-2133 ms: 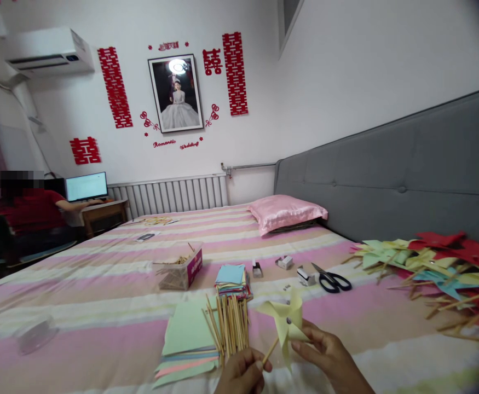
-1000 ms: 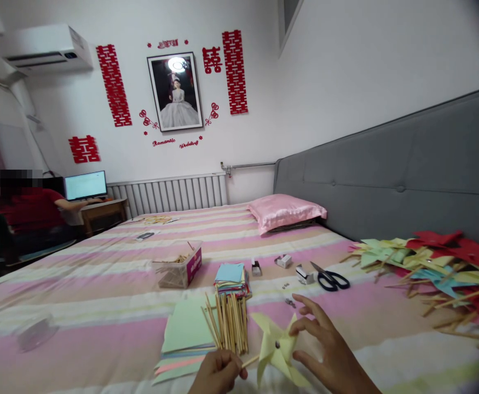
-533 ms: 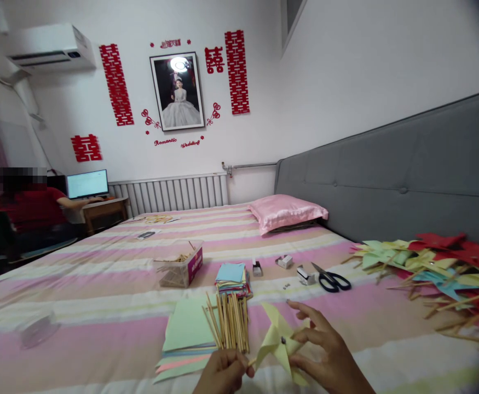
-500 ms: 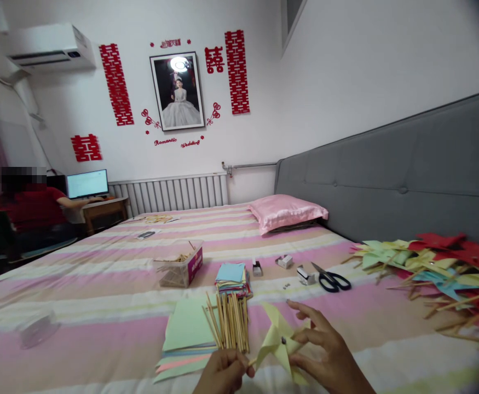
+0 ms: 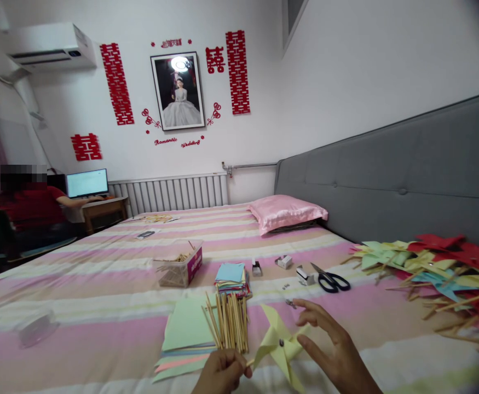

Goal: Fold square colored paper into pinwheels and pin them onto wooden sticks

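My left hand [image 5: 225, 372] is closed around the wooden stick of a pale yellow paper pinwheel [image 5: 280, 355]. The pinwheel faces up, a small metal pin at its centre. Beside its right blade, my right hand [image 5: 327, 342] has its thumb and fingers apart and holds nothing; whether the thumb brushes the blade I cannot tell. A few small metal pins [image 5: 290, 303] lie by the right fingertips. Behind the left hand are a bundle of wooden sticks [image 5: 233, 323] and a stack of coloured paper sheets [image 5: 188, 328].
Beyond are small paper squares [image 5: 230, 272], a plastic box of sticks [image 5: 179, 268], small cartons [image 5: 305, 275] and black scissors [image 5: 333, 281]. Finished pinwheels [image 5: 440, 268] pile up at right by the grey headboard [image 5: 387, 158]. A person in red [image 5: 29, 205] sits at a computer.
My right hand has drawn back slightly to the right from the pinwheel's blade, its fingers spreading. The metal pins by its fingertips now show. My left hand keeps its grip on the stick.
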### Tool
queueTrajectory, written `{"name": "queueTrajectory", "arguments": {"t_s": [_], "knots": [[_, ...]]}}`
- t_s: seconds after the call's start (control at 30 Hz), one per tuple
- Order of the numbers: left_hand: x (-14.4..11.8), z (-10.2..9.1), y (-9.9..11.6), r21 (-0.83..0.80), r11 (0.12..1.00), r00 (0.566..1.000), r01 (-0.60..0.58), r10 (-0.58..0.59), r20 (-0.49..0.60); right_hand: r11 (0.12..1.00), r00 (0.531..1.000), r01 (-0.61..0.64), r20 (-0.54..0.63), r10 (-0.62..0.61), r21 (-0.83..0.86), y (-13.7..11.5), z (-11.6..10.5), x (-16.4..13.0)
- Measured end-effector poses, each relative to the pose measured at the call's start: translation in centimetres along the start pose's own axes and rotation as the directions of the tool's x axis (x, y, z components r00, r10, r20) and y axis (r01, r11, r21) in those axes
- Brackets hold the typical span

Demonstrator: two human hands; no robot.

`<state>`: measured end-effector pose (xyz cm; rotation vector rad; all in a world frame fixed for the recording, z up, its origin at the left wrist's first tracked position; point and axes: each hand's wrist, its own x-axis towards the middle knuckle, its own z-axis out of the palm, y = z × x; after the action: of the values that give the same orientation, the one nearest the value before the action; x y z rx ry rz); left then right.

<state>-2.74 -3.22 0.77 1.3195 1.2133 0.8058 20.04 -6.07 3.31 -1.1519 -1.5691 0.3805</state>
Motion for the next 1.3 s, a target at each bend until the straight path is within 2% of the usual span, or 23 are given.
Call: {"name": "queueTrajectory", "arguments": {"t_s": [0.13, 0.3, 0.43, 0.6, 0.8, 0.97, 1.1, 1.23, 1.3], "knots": [[0.0, -0.3, -0.5, 0.067, 0.997, 0.999, -0.043, 0.041, 0.03, 0.999, 0.997, -0.003, 0.078, 0.007, -0.048, 0.0, 0.1, -0.1], [0.0, -0.5, -0.9, 0.165, 0.986, 0.995, -0.035, 0.019, 0.098, 0.976, 0.983, 0.101, 0.173, -0.068, -0.191, -0.1, 0.7, -0.5], [-0.2, -0.5, -0.7, 0.196, 0.979, 0.992, -0.048, 0.023, 0.128, 0.953, 0.978, 0.139, 0.186, -0.09, -0.269, 0.0, 0.8, -0.6], [-0.5, -0.4, -0.5, 0.214, 0.975, 0.989, -0.061, 0.031, 0.141, 0.954, 0.979, 0.132, 0.184, -0.084, -0.269, 0.1, 0.7, -0.6], [-0.7, -0.3, -0.2, 0.243, 0.968, 0.988, -0.066, 0.029, 0.153, 0.965, 0.958, 0.124, 0.283, -0.055, -0.231, -0.2, 0.2, -0.5], [-0.9, 0.0, 0.3, 0.332, 0.94, 0.991, -0.076, 0.036, 0.126, 0.906, 0.905, 0.296, 0.393, -0.164, -0.302, 0.2, -0.2, -1.1], [-0.9, 0.3, 0.7, 0.415, 0.907, 0.997, -0.075, 0.063, 0.043, 0.854, 0.877, 0.353, 0.454, -0.159, -0.383, 0.3, -0.2, -1.5], [-0.6, 0.4, 0.8, 0.459, 0.883, 0.994, -0.093, 0.108, -0.006, 0.778, 0.877, 0.386, 0.46, -0.143, -0.495, 0.1, 0.1, -0.9], [-0.5, 0.6, 0.8, 0.458, 0.882, 0.991, -0.107, 0.13, -0.019, 0.736, 0.884, 0.412, 0.431, -0.18, -0.537, 0.3, 0.4, -0.5]]}}
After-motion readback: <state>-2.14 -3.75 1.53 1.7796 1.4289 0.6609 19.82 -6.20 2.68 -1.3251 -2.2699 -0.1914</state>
